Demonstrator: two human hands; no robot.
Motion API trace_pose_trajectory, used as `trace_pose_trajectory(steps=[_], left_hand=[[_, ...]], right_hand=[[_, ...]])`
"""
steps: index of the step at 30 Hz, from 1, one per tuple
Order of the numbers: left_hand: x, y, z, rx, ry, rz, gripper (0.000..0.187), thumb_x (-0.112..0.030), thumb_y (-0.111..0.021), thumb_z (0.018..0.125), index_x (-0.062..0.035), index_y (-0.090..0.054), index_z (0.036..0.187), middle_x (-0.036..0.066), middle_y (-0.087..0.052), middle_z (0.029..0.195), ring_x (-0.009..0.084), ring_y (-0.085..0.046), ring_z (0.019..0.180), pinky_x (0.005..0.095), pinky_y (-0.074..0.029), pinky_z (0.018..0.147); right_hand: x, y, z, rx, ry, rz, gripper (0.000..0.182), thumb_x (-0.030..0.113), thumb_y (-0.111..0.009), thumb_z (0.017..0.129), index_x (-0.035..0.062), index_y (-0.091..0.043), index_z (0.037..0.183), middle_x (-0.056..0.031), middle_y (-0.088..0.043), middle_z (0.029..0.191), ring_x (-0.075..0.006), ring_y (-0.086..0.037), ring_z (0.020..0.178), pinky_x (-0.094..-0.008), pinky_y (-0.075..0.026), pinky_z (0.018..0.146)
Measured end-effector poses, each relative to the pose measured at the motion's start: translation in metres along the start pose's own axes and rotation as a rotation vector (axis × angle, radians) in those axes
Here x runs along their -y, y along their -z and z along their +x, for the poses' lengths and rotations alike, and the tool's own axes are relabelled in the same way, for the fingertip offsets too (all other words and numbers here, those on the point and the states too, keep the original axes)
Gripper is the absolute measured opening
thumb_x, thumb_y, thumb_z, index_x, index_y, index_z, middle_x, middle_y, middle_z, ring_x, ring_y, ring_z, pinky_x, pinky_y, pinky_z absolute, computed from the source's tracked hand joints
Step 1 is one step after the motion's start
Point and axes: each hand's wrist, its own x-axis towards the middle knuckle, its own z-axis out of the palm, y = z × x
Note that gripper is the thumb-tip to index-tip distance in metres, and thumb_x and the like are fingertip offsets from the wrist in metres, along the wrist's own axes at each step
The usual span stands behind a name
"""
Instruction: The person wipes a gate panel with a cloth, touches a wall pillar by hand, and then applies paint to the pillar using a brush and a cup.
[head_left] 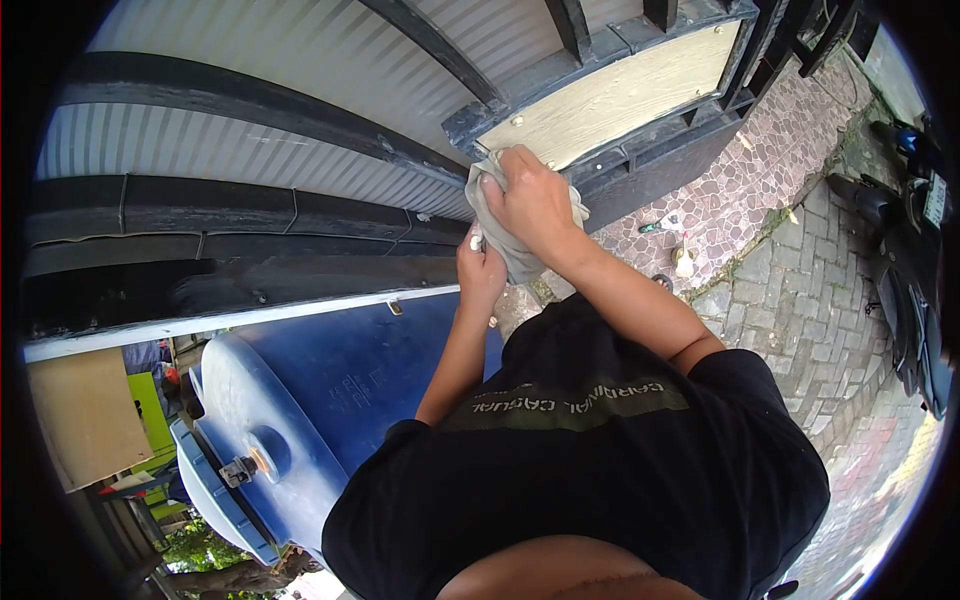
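A grey-green cloth [512,250] is bunched against the lower corner of a cream panel [620,90] set in a black metal frame. My right hand [532,195] is closed on the cloth, pressing it near the panel's corner. Just below and to the left, my left hand [482,265] grips the cloth's left edge, with something small and white at its fingertips. Folds of cloth hide part of both hands' fingers.
Black metal bars [250,215] cross a corrugated sheet on the left. Beneath them lies a large blue tank [350,370]. Small items, including a green-and-white one [660,225], rest on the stone-patterned floor [735,190]. Motorcycles [905,270] stand at the far right.
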Motion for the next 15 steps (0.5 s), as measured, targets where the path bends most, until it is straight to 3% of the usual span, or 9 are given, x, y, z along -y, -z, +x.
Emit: trace_pose_trajectory(steps=[5,7,10,12,15], left_hand=[[-0.018,0.006,0.007,-0.084,-0.094,-0.026,0.031,-0.001,-0.044,0.086,0.0057,-0.054,0.114,0.017,-0.065,0.098,0.0196,-0.061,0.091,0.0296,-0.045,0.079],[-0.019,0.011,0.006,-0.073,-0.044,-0.172,0.03,-0.001,-0.043,0.088,0.007,-0.052,0.116,0.013,-0.063,0.102,0.0156,-0.058,0.093,0.027,-0.045,0.08],[-0.031,0.018,0.0,-0.1,-0.05,-0.207,0.031,-0.001,-0.045,0.088,0.007,-0.052,0.117,0.012,-0.062,0.105,0.0152,-0.058,0.093,0.0266,-0.045,0.081],[-0.023,0.016,-0.01,-0.063,-0.12,-0.104,0.033,-0.001,-0.045,0.088,0.0072,-0.051,0.119,0.013,-0.062,0.106,0.0154,-0.058,0.093,0.0272,-0.045,0.081],[0.007,0.008,-0.025,0.064,-0.004,-0.019,0.033,0.0,-0.044,0.089,0.0089,-0.05,0.119,0.016,-0.062,0.104,0.0168,-0.058,0.094,0.0276,-0.045,0.083]], right_hand=[[0.019,0.01,0.011,-0.026,0.113,0.041,0.022,0.019,-0.064,0.076,0.001,-0.056,0.086,-0.0144,-0.057,0.082,-0.0353,-0.06,0.067,-0.0413,-0.049,0.056],[0.028,0.019,0.011,-0.016,0.128,0.024,0.023,0.019,-0.065,0.075,0.0021,-0.056,0.088,-0.0118,-0.057,0.082,-0.0327,-0.06,0.066,-0.0393,-0.049,0.055],[0.035,0.026,0.004,-0.043,0.291,0.145,0.023,0.018,-0.066,0.073,0.004,-0.057,0.09,-0.0079,-0.056,0.084,-0.0283,-0.06,0.063,-0.0364,-0.049,0.053],[0.021,0.027,-0.007,-0.023,0.253,0.18,0.023,0.016,-0.066,0.073,0.0042,-0.057,0.09,-0.0081,-0.056,0.085,-0.0284,-0.06,0.064,-0.0362,-0.049,0.053],[-0.017,0.018,-0.03,0.048,0.131,0.225,0.023,0.012,-0.066,0.073,0.0013,-0.057,0.092,-0.0109,-0.056,0.086,-0.0307,-0.06,0.071,-0.036,-0.05,0.057]])
